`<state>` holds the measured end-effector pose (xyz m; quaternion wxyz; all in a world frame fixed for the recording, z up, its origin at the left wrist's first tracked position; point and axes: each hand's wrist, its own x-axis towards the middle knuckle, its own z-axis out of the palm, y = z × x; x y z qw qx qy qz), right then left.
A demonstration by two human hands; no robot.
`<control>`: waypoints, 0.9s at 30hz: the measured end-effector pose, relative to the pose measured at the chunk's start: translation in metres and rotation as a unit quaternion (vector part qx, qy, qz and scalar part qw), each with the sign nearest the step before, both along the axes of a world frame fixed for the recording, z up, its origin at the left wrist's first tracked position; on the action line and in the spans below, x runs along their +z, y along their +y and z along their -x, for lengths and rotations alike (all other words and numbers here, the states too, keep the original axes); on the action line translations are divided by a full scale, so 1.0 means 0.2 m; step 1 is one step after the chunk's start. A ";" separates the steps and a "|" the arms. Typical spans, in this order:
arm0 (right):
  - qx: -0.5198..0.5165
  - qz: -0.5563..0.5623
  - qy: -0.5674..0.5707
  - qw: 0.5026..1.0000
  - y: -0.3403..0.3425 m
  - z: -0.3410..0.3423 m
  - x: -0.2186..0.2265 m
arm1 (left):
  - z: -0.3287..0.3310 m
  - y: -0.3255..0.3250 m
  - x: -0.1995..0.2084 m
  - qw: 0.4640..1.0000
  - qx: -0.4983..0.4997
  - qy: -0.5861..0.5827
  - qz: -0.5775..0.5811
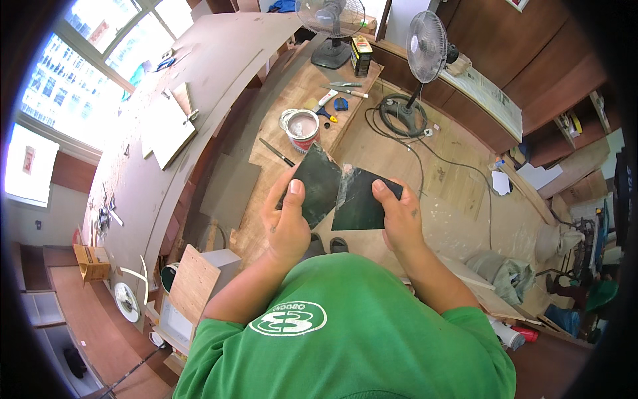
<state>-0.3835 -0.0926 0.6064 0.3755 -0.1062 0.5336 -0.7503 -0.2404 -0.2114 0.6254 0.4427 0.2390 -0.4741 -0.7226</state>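
My left hand (286, 223) is closed on a dark, flat, square plate (316, 189), thumb on its face. A second dark plate (364, 205) is gripped by my right hand (403, 216), its thumb also on top. The two plates meet or nearly meet at their upper inner edges, where pale, putty-like residue is smeared. Just beyond them an open can (304, 141) of pinkish paste stands on a wooden board (269, 126). A slim blade tool (276, 152) lies left of the can. The plates' exact kind cannot be told.
A blue tape measure (341, 104), a yellow-and-black handled tool (326, 115) and a box (361, 56) sit farther along the board. Two fans (427, 46) stand ahead, cables (423, 163) trailing over the floor. A long grey worktop (219, 60) runs along the left.
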 end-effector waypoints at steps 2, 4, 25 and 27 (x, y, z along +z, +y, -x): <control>0.003 0.005 -0.015 1.000 -0.07 0.00 0.02 | -0.01 -0.05 -0.01 0.999 0.003 -0.046 0.017; 0.015 0.015 -0.039 0.999 -0.14 0.00 0.03 | -0.03 -0.10 -0.01 0.997 0.002 -0.079 0.024; -0.122 -0.004 -0.115 0.986 -0.24 0.31 -0.25 | 0.33 -0.31 -0.12 0.944 -0.213 -0.249 0.047; -0.129 0.006 -0.118 0.985 -0.19 0.43 -0.28 | 0.45 -0.29 -0.10 0.938 -0.228 -0.259 0.022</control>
